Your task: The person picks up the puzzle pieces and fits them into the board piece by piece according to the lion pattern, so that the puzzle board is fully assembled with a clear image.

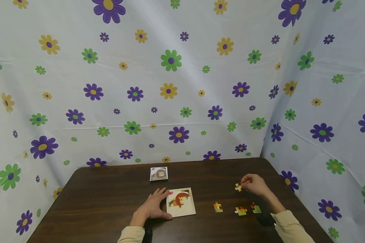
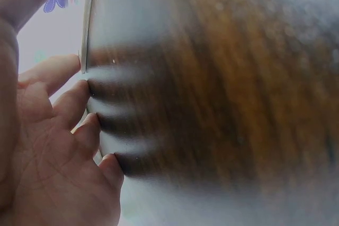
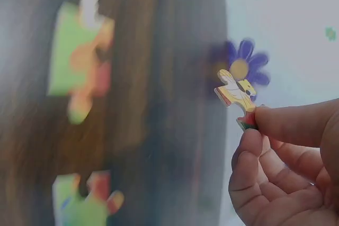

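- Clock dial centred on the tray in the head view; 12 points away from the person.
- Pale sleeves [image 1: 133, 233] at both wrists, nearest the viewer, toward 7 and 4 o'clock.
- Loose green-and-orange piece [image 1: 241, 211]: flat on the table, at 3 o'clock, near the next two.
- Loose green-and-red piece [image 1: 256, 208]: also at 3 o'clock, farthest out. Blurred in the right wrist view.
- Loose orange-and-green piece [image 1: 218, 207]: at 3 o'clock, closest of the three to the tray.
- Left hand [image 1: 153, 205]: at 9 o'clock. Fingers extended and wide apart from the thumb, which touches the tray's 7 o'clock corner; index fingertip at its 10 o'clock edge. Other fingertips touch the table in the left wrist view.
- Square tray [image 1: 185, 212]: pale, the only container; flat on the table. Contents: joined lion pieces [image 1: 180, 199] toward 12 o'clock, showing a maned head; floor bare toward 6.
- Held piece [image 1: 238, 187]: between 2 and 3 o'clock, yellow and white with red and green at one end, raised off the table.
- Right hand [image 1: 255, 185]: just beyond, pinching that end between thumb and forefinger; remaining fingers curled.
- Lion picture card [image 1: 159, 174]: on the table at 11 o'clock, apart from the tray.
- Dark wood-grain table [image 1: 109, 192] under everything; flowered cloth [image 1: 152, 67] behind, at 12 o'clock.
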